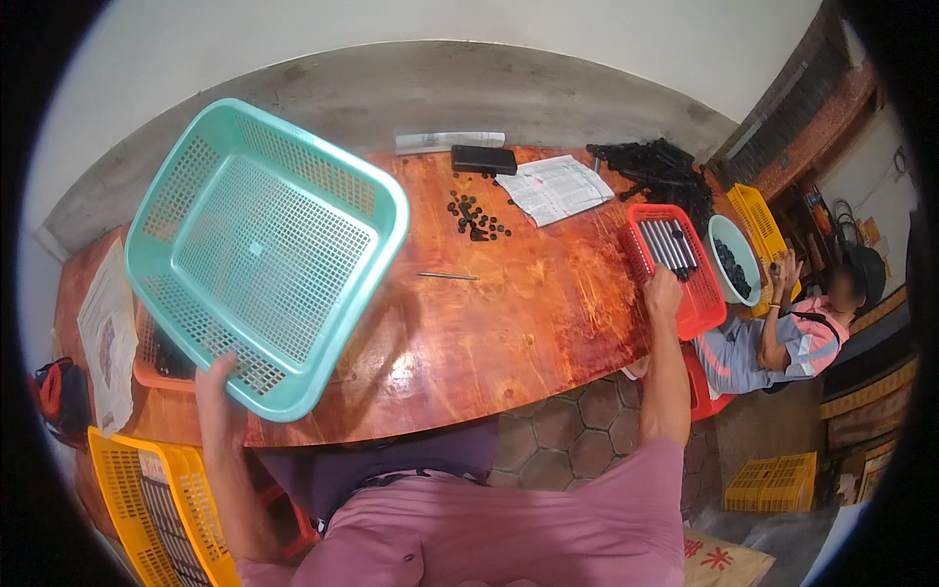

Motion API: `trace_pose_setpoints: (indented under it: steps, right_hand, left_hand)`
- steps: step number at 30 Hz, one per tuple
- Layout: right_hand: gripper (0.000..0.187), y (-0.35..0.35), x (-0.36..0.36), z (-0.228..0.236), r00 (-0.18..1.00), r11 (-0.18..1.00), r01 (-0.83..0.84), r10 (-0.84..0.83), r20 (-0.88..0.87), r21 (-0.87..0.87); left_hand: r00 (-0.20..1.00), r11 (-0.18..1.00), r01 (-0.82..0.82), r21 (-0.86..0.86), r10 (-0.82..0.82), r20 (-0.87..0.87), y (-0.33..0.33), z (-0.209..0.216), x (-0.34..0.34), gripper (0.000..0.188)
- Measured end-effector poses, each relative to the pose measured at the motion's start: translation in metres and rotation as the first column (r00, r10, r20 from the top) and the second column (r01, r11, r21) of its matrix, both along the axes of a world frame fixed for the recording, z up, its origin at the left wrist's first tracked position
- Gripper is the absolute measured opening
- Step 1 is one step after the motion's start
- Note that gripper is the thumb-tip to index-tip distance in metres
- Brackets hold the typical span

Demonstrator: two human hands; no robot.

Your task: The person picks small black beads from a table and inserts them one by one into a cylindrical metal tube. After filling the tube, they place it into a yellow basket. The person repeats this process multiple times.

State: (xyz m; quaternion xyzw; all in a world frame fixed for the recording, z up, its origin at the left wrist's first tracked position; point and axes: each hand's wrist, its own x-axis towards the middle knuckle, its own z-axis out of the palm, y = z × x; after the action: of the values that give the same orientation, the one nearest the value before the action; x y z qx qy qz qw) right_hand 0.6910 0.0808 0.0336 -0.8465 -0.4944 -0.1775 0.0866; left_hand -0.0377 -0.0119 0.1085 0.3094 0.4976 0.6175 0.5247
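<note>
My left hand [217, 383] grips the near rim of a teal plastic basket [279, 245], which is tilted above the left side of the table with nothing in it. At the table's right edge, my right hand [663, 291] is closed on the near-left rim of a red plastic basket [701, 311]. Several silver metal tubes [667, 244] with dark ends lie side by side inside that red basket. Small black round parts [475, 217] are scattered on the tabletop between the two baskets. A thin metal rod [448, 276] lies nearer to me.
The glossy reddish wooden table [528, 323] carries printed paper [555, 189], a black case [483, 159] and a pile of black parts [657, 171]. A pale bowl [734, 260] of black pieces stands at right, near a seated person [782, 338]. Yellow crates [156, 509] stand lower left.
</note>
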Motion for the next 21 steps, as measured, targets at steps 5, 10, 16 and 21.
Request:
trace_pose_setpoints:
  steps: [5, 10, 16, 21]
  right_hand:
    - [0.005, -0.003, -0.037, -0.001, 0.993, 0.994, -0.109, 0.109, 0.034, -0.003]
    - [0.006, -0.017, -0.068, 0.001, 0.985, 0.985, -0.171, 0.17, 0.014, 0.003]
    - [0.006, -0.038, -0.124, 0.009, 0.962, 0.962, -0.271, 0.271, -0.021, -0.017]
    - [0.008, -0.056, -0.186, 0.019, 0.902, 0.906, -0.422, 0.423, -0.085, 0.035]
  left_hand:
    - [1.0, 1.0, -0.007, -0.012, 0.007, 0.008, -0.004, -0.008, -0.006, 0.069]
    - [0.999, 1.0, 0.017, -0.016, -0.017, 0.051, 0.0, -0.018, -0.006, 0.069]
    - [0.996, 0.999, 0.052, -0.004, -0.051, 0.068, 0.003, -0.022, 0.002, 0.07]
    - [0.994, 0.996, 0.087, 0.018, -0.088, 0.07, 0.006, -0.017, 0.016, 0.062]
